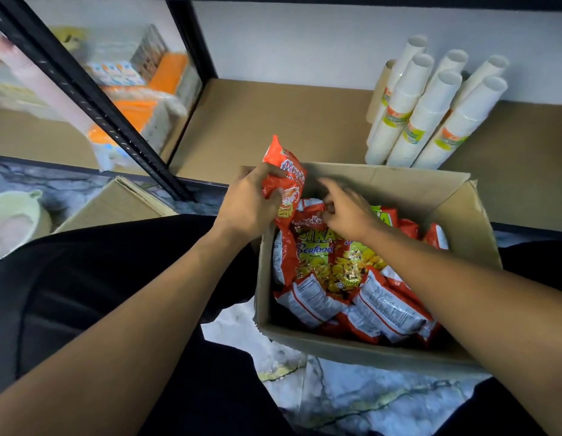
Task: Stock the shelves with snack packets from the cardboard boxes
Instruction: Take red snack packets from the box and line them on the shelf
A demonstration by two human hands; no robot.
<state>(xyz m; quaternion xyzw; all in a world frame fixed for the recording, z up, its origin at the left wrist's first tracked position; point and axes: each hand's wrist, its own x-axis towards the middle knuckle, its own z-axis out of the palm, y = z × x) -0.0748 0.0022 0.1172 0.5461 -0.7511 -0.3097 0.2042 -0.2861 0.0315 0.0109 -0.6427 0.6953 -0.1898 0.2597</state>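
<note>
Clutching packet (pixel 284 171) mid-body in left hand (pixel 248 206) above box (pixel 352 347); right hand (pixel 348 212) beside it, hold unclear; risks crushing contents within grip.

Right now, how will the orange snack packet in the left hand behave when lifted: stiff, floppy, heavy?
Probably light: the orange plastic snack packet stands above the left hand, gripped near its middle only. Likely floppy: it creases where the fingers press. Its glossy film may slip.

Head camera looks steeply down (close in) onto the cardboard box (pixel 399 187).
</note>
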